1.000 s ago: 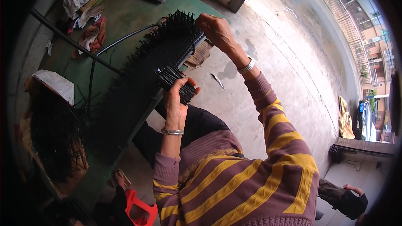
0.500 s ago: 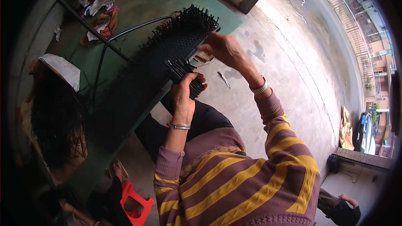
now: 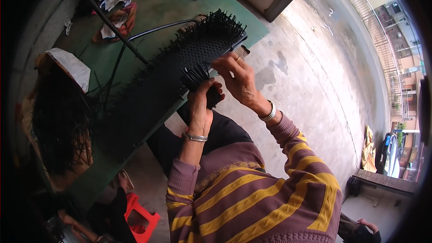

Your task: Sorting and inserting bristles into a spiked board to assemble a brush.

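My left hand (image 3: 200, 103) is closed round a bundle of thin black strips (image 3: 194, 75), their ends fanned out above the thumb. Close beside the bundle's top, the fingers of my right hand (image 3: 241, 81) are pinched together; whether a single strip is between them is too small to make out. Just beyond both hands lies a long black perforated panel (image 3: 195, 54) on the green table. Rows of upright black strips (image 3: 220, 21) stand in its far end and along its far side, while bare holes show across the near part.
The green table (image 3: 166, 2) carries a black tube (image 3: 105, 20), crumpled paper scraps (image 3: 119, 20) and an open box of loose black strips (image 3: 60, 121). Below left, a red plastic stool (image 3: 140, 218) stands beside a seated person. Another person (image 3: 360, 230) is at lower right.
My right hand has come down and left, from the panel's near edge to the top of the strip bundle. My left hand keeps its grip on the bundle.
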Motion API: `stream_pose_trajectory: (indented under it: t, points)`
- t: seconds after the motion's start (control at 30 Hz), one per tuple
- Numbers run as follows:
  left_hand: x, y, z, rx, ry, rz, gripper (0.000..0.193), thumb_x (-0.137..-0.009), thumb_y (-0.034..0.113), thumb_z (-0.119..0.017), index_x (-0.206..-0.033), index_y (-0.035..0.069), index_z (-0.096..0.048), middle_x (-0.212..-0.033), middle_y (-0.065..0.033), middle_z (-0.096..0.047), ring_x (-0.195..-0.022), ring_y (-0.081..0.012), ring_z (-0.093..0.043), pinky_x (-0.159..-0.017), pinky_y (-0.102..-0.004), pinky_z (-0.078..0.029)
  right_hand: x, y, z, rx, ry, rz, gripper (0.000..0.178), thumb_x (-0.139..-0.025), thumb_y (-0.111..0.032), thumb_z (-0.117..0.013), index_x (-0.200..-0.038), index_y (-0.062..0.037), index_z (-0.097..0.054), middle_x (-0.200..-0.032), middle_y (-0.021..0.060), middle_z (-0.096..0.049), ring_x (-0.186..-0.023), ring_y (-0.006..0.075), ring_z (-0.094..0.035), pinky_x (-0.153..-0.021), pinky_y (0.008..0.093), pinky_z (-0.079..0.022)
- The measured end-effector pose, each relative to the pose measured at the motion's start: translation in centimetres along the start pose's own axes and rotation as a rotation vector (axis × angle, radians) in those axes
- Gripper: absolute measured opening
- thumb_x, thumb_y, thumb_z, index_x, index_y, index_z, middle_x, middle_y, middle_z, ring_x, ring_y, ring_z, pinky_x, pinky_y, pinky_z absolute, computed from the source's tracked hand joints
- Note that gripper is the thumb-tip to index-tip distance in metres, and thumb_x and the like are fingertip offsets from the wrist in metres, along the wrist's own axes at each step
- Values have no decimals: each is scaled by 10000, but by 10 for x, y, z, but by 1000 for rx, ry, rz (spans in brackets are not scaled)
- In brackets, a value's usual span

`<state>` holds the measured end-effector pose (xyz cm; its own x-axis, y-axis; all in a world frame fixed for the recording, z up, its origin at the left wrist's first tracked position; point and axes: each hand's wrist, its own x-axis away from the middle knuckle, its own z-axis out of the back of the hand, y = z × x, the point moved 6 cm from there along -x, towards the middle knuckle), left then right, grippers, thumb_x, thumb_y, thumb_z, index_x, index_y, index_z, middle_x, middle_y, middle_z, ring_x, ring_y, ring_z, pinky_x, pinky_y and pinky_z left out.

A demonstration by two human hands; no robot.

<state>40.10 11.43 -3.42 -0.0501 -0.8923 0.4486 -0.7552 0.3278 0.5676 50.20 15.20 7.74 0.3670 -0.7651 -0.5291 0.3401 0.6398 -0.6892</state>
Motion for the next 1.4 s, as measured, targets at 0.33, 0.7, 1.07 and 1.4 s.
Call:
stream_pose_trajectory:
  t: [0.33, 0.7, 1.07, 1.4]
  points:
    - [14, 0, -6, 60, 93, 74, 137, -871, 185, -664, -887, 52, -631, -754, -53, -645, -648, -137, -611, -581, -302, -530, -63, 51, 6, 195, 245, 76, 118, -868, 43, -585, -969, -4, -621, -787, 78, -618, -682, 151, -631, -605, 264, -498]
    - [14, 5, -3, 32, 24, 70, 145, -887, 212, -645, -849, 76, -618, -733, -34, -624, -638, -116, -599, -576, -288, -510, -88, 73, -18, 268, 78, 121, 128, -814, 40, -592, -929, -11, -612, -788, 125, -585, -707, 266, -614, -631, 339, -491]
    - [16, 6, -1, 7, 6, 60, 159, -887, 215, -650, -841, 63, -634, -730, -46, -635, -628, -130, -613, -569, -280, -512, -91, 74, -25, 279, 10, 139, 114, -830, -101, -617, -939, -68, -632, -882, 169, -603, -796, 351, -611, -664, 405, -493]
    - [19, 13, 0, -18, 78, 52, 149, -867, 200, -672, -898, 57, -646, -792, -61, -668, -679, -145, -643, -577, -291, -516, -54, 29, -3, 463, 48, 96, 305, -906, -239, -636, -1172, -90, -646, -974, 97, -596, -903, 226, -580, -784, 352, -480]
